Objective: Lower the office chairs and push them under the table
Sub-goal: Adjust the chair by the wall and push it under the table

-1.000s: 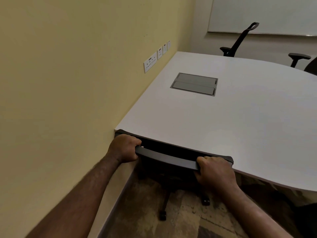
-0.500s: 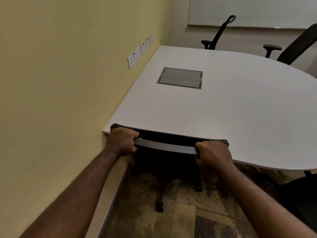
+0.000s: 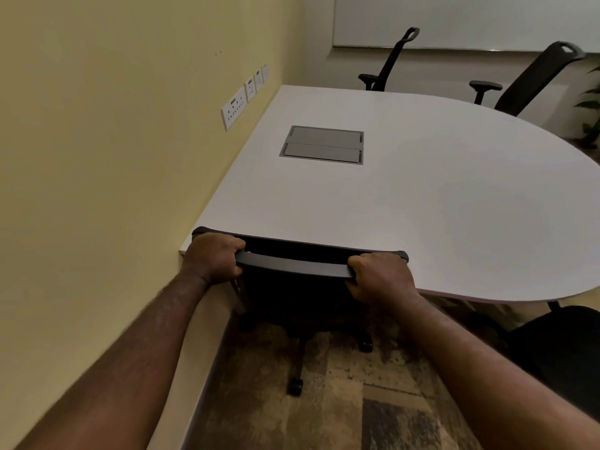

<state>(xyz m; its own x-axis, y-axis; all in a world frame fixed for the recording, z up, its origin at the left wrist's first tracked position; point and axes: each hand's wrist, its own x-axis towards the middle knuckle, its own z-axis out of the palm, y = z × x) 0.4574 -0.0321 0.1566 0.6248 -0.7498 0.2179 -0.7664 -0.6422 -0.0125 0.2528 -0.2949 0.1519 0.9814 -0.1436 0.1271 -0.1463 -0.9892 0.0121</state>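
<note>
A black office chair (image 3: 293,266) stands against the near edge of the white table (image 3: 438,206), its seat hidden under the tabletop and its backrest top touching the edge. My left hand (image 3: 212,256) grips the left end of the backrest's top bar. My right hand (image 3: 381,276) grips the right end. The chair's wheeled base (image 3: 297,383) shows on the floor below. Two more black chairs, one at the back middle (image 3: 388,64) and one at the back right (image 3: 532,81), stand high behind the far side of the table.
A yellow wall (image 3: 97,157) with power sockets (image 3: 234,108) runs close along the left. A grey cable hatch (image 3: 323,145) sits in the tabletop. Another dark chair seat (image 3: 565,345) is at the lower right. A plant (image 3: 591,102) stands at the far right.
The view has swung right, bringing the back right chair and the plant into sight. Both hands keep the same grip on the backrest, which stays at the table edge.
</note>
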